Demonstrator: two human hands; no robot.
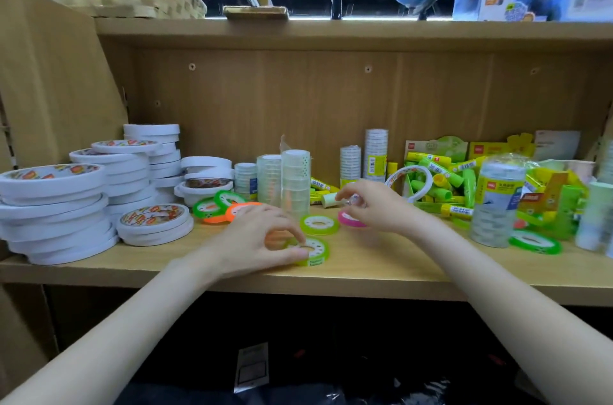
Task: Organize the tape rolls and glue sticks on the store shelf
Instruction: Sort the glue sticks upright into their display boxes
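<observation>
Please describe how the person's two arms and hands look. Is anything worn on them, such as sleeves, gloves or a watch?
Both arms are bare from the bottom edge of the picture up to the fingers; no sleeve shows. The left hand and the right hand wear no gloves, and no watch, bracelet or ring can be seen. The fingernails look short and unpainted, though the picture is somewhat blurred there.

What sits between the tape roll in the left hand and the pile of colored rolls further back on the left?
Nothing visible does. The left hand pinches a yellow-green tape roll near the shelf's front edge; bare shelf lies between it and the colored rolls.
</observation>
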